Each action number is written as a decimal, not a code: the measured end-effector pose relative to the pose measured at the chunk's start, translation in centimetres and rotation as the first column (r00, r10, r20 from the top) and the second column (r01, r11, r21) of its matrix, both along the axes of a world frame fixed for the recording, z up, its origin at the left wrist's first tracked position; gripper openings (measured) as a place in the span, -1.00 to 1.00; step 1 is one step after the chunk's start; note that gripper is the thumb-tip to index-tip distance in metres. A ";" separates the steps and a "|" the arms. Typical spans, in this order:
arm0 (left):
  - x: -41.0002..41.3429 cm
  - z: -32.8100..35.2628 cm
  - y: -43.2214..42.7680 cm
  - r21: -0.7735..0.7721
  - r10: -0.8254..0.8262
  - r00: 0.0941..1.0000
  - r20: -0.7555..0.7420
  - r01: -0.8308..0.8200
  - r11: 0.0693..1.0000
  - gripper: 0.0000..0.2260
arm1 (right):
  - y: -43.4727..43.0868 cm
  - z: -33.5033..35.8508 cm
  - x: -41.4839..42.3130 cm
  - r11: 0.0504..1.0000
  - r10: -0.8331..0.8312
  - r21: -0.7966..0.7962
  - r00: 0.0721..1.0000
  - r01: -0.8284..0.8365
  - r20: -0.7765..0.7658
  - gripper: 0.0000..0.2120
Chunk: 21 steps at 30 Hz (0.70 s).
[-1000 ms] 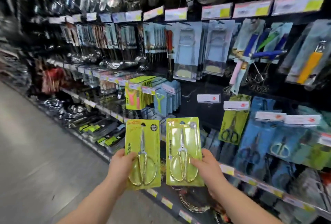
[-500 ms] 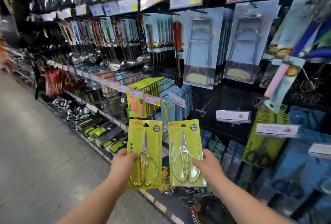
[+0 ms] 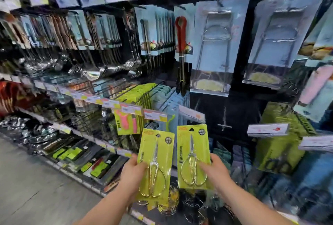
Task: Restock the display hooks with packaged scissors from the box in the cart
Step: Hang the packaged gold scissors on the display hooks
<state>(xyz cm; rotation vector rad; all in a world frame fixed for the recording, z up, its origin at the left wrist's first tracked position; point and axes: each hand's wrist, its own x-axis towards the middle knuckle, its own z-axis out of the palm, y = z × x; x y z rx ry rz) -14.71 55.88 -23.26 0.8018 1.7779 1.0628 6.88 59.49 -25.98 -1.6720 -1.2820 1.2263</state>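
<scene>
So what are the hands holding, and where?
The left hand grips the left scissors pack by its lower left edge; the right hand grips the right scissors pack by its lower right edge.

Both bare forearms reach in from the near edge, the left forearm [image 3: 104, 206] and the right forearm [image 3: 252, 205] angling toward centre. The left hand [image 3: 133, 172] grips the left scissors pack [image 3: 162, 154] by its left edge, thumb across the front. The right hand [image 3: 214, 170] grips the right scissors pack [image 3: 192, 145] by its right edge, thumb on the front; the hands are level and apart.
</scene>
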 end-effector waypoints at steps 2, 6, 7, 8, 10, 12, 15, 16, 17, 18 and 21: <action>-1.5 -0.7 1.7 -0.007 -0.048 0.998 -0.029 0.048 0.999 -0.76 | 0.5 -0.1 -1.5 0.998 -0.057 0.021 0.998 0.057 0.013 -0.66; -2.4 -0.4 3.4 -0.007 -0.137 0.988 -0.076 0.137 0.991 -0.96 | 0.7 0.0 -3.4 0.984 -0.168 0.051 0.985 0.169 -0.026 -0.59; -2.5 -0.5 3.8 -0.010 -0.163 0.983 -0.082 0.162 0.987 -0.95 | 0.9 -0.1 -3.6 0.980 -0.189 0.056 0.981 0.191 -0.040 -0.60; -2.7 -0.8 4.2 -0.016 -0.188 0.979 -0.080 0.188 0.982 -0.93 | 1.2 -0.2 -3.7 0.976 -0.209 0.058 0.977 0.211 -0.044 -0.61; -2.9 -1.4 4.8 -0.032 -0.234 0.970 -0.065 0.233 0.972 -0.93 | 1.7 -0.7 -3.9 0.969 -0.243 0.037 0.969 0.245 -0.044 -0.54; -3.1 -2.2 5.5 -0.034 -0.267 0.963 -0.035 0.266 0.963 -0.90 | 2.1 -1.1 -4.1 0.969 -0.245 0.013 0.969 0.245 -0.044 -0.40; -3.1 -2.5 6.1 -0.039 -0.278 0.961 -0.008 0.278 0.960 -0.72 | 2.8 -1.7 -4.1 0.972 -0.231 0.027 0.972 0.232 -0.042 -0.38; -3.1 -2.7 6.3 -0.042 -0.271 0.963 0.003 0.270 0.962 -0.63 | 3.0 -1.9 -4.1 0.973 -0.227 0.030 0.973 0.228 -0.037 -0.37; -3.1 -2.9 6.5 -0.044 -0.264 0.964 0.021 0.265 0.963 -0.56 | 3.1 -2.0 -4.1 0.974 -0.223 0.029 0.974 0.224 -0.033 -0.37; -3.2 -3.3 6.8 -0.029 -0.266 0.963 0.049 0.268 0.963 -0.49 | 3.3 -2.2 -4.1 0.974 -0.224 0.028 0.974 0.225 -0.037 -0.36; -4.1 -7.3 8.8 0.001 -0.262 0.960 0.101 0.264 0.965 -0.37 | 4.0 -2.6 -4.0 0.971 -0.229 0.059 0.973 0.230 -0.034 -0.40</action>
